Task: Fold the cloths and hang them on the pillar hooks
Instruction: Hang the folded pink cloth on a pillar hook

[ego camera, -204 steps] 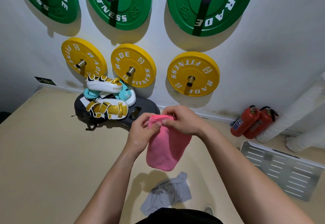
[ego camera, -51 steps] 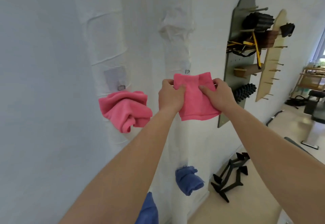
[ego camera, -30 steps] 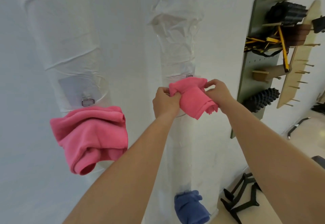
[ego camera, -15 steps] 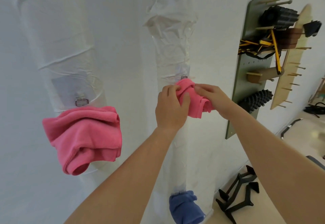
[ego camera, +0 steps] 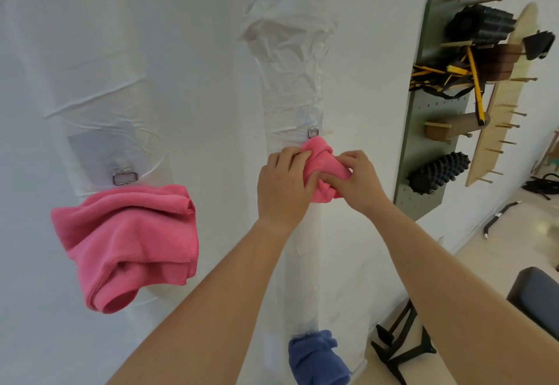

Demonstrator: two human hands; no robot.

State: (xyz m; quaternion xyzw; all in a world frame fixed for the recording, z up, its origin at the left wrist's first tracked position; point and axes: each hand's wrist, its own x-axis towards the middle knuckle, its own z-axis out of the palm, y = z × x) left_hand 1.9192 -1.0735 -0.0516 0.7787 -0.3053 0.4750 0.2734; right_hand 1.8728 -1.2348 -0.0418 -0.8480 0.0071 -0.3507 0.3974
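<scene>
**Left hand [ego camera: 282,186] and right hand [ego camera: 361,185] grip pink cloth [ego camera: 321,155] at hook [ego camera: 313,133]**

Fingers of both hands curl round the bunched pink cloth and hold it against the wrapped white pillar [ego camera: 290,67], just below the metal hook. Cannot tell whether it is caught on the hook. Second pink cloth [ego camera: 127,242] hangs folded beneath the other hook [ego camera: 124,177] on the left pillar [ego camera: 90,67]. Blue cloth [ego camera: 314,360] hangs lower on the white pillar.

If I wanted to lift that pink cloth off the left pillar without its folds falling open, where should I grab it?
Probably pinch the hanging pink cloth at its bunched top edge, right under the metal hook, coming straight in from the front. It hangs from there, so that part carries the weight. The lower folds droop loose and would likely open if pulled.
</scene>
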